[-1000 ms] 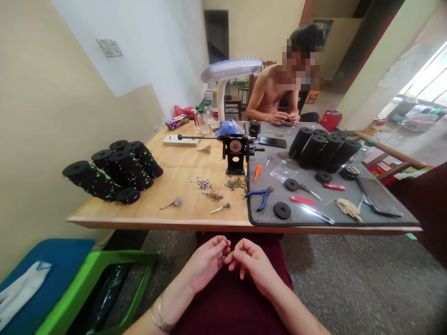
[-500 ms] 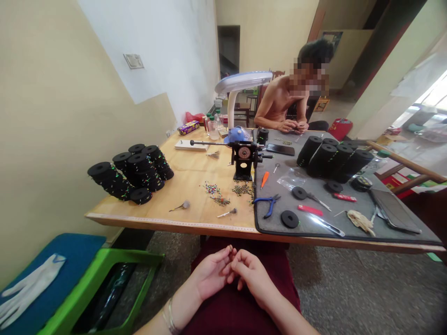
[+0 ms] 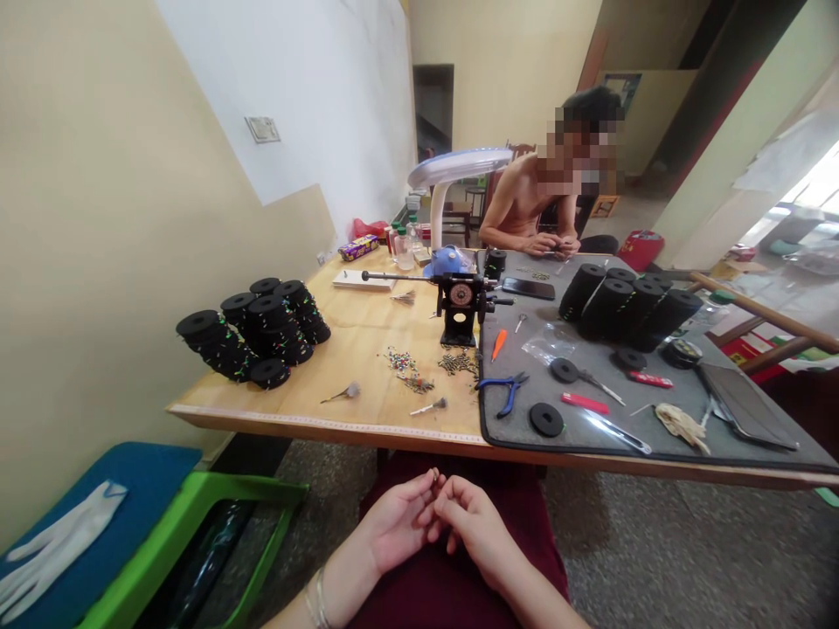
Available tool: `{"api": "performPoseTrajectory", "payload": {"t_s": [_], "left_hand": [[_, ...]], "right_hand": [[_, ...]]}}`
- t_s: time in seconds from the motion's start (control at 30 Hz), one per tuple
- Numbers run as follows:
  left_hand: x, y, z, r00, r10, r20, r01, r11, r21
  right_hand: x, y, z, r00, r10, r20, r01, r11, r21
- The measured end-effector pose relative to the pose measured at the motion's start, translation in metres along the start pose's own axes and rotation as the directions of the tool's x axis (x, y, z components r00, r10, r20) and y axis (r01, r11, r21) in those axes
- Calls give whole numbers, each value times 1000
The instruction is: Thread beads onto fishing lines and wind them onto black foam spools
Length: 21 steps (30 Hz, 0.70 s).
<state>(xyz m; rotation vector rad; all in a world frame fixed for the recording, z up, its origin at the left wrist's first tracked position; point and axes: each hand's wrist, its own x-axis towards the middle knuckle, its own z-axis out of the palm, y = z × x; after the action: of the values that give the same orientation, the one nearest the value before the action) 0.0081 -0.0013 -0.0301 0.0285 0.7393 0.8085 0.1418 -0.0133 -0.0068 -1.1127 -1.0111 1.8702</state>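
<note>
My left hand (image 3: 407, 517) is held palm up over my lap, below the table's front edge. Its thumb and fingertips pinch a tiny dark thing, too small to name. Beside it, my right hand (image 3: 467, 521) is closed, thumb against curled fingers, its fingertips touching the left fingers. What it grips, if anything, is hidden. On the table beyond lie a heap of coloured beads (image 3: 399, 360), a pile of small metal swivels or clips (image 3: 457, 362) and two small brush-like bundles, one of them a white-handled brush (image 3: 429, 407).
A black winding machine (image 3: 459, 306) stands mid-table. Stacked black foam spools (image 3: 266, 328) rise at left, more spools (image 3: 609, 306) at right. Blue pliers (image 3: 504, 390) and a red lighter-like piece (image 3: 585, 403) lie on the grey mat (image 3: 524, 454). A person (image 3: 524, 210) sits opposite. A green stool (image 3: 197, 498) stands left.
The whole view has shifted slightly, with the table now a little lower in the picture. My hands keep nearly the same pose together.
</note>
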Motion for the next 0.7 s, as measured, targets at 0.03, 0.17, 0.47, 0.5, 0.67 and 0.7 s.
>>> {"api": "performPoseTrajectory", "payload": {"t_s": [0.03, 0.17, 0.47, 0.5, 0.67, 0.7], "left_hand": [[0, 0, 0, 1000, 0, 9, -1, 1000, 6], [0, 0, 0, 999, 7, 40, -8, 999, 33], [-2, 2, 6, 1000, 9, 2, -10, 999, 31], [-3, 2, 7, 1000, 11, -6, -11, 1000, 29], [-4, 2, 7, 1000, 8, 4, -8, 1000, 20], [-4, 2, 7, 1000, 5, 10, -5, 1000, 15]], "right_hand": [[0, 0, 0, 1000, 2, -2, -2, 1000, 0], [0, 1, 0, 1000, -5, 4, 5, 1000, 5], [0, 1, -1, 1000, -6, 7, 6, 1000, 7], [0, 0, 0, 1000, -5, 8, 5, 1000, 6], [1, 1, 0, 1000, -9, 13, 9, 1000, 8], [1, 1, 0, 1000, -11, 12, 11, 1000, 8]]}}
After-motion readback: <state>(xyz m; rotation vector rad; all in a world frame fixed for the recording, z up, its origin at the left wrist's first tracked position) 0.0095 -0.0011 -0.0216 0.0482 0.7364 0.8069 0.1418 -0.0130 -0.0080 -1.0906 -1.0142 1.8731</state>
